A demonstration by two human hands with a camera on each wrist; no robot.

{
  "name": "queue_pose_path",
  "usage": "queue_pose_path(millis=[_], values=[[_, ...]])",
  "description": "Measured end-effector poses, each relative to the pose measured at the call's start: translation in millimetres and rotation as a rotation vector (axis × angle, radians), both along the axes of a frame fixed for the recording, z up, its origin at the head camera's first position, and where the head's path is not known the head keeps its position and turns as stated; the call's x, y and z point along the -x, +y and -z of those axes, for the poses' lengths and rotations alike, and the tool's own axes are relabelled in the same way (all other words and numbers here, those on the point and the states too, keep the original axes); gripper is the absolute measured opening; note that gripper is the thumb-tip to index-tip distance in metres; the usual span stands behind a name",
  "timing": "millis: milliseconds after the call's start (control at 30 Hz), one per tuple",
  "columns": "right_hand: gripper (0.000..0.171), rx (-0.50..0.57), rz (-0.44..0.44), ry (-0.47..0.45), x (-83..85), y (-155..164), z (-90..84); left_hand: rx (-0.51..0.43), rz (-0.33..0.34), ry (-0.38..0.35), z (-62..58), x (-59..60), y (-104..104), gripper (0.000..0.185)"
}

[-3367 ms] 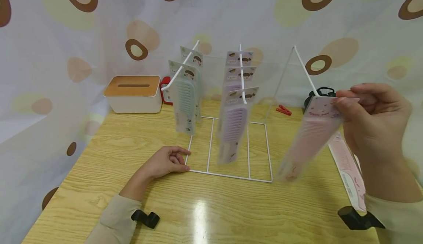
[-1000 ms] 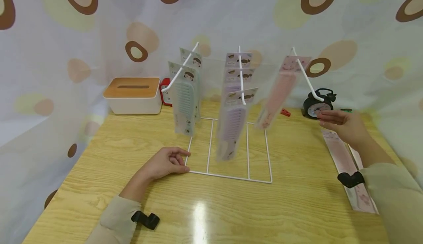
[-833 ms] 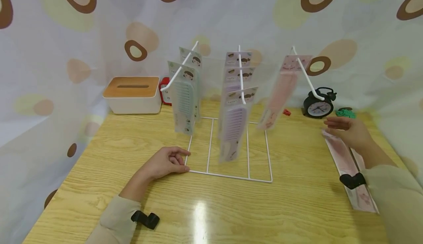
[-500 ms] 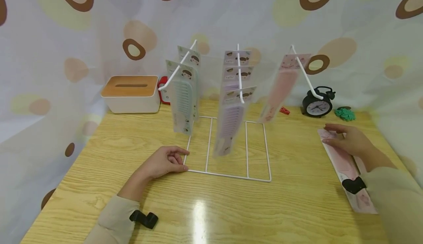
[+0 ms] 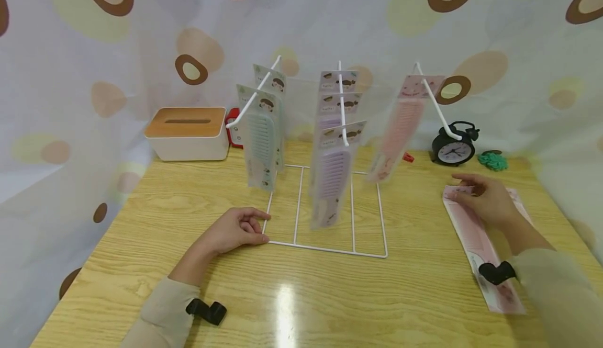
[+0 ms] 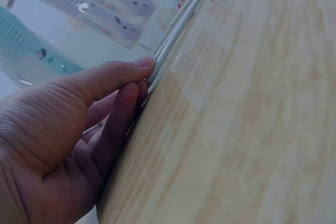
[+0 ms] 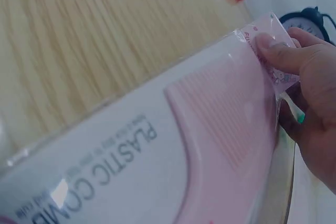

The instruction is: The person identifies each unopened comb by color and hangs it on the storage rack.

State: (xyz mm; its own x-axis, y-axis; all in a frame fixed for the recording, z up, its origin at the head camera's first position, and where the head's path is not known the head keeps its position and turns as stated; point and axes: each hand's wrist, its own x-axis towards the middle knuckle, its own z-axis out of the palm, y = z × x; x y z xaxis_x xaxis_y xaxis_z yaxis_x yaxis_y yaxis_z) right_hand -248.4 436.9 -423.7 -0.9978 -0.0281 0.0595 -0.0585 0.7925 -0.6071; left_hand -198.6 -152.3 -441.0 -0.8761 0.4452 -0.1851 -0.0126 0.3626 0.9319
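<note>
My right hand (image 5: 490, 204) pinches the card top of a pink packaged comb (image 5: 476, 238) at the table's right side. In the right wrist view the thumb presses the pink card and the pack reads "PLASTIC COMB" (image 7: 226, 114). My left hand (image 5: 235, 231) holds the near left corner of a white wire display rack (image 5: 325, 249), thumb and fingers around the base wire. Green packaged combs (image 5: 260, 138) hang on its left hook, several purple ones (image 5: 333, 175) on the middle hook and one pink packaged comb (image 5: 402, 123) on the right hook.
Another pink pack (image 5: 518, 204) lies partly hidden under my right hand. Behind stand a black alarm clock (image 5: 454, 146), a green bundle (image 5: 493, 160), a red clip (image 5: 408, 157), a white tissue box (image 5: 188, 146) with wooden lid and a red clock (image 5: 234, 128).
The pink comb earlier in my right hand now hangs on the right hook. That hand went back to the right, took another pink pack and has shifted it slightly left. My left hand stays put.
</note>
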Motion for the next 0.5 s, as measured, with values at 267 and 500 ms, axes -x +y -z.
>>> queue_pose_path(millis=[267, 500], values=[[0.058, 0.273, 0.128, -0.004, -20.4, -18, -20.3, -0.007, 0.011, 0.002, 0.6, 0.4, 2, 0.052], [0.045, 0.466, 0.084, 0.008, -43.6, -51, -60.6, -0.005, 0.001, -0.003, 0.5, 0.6, 1, 0.052]])
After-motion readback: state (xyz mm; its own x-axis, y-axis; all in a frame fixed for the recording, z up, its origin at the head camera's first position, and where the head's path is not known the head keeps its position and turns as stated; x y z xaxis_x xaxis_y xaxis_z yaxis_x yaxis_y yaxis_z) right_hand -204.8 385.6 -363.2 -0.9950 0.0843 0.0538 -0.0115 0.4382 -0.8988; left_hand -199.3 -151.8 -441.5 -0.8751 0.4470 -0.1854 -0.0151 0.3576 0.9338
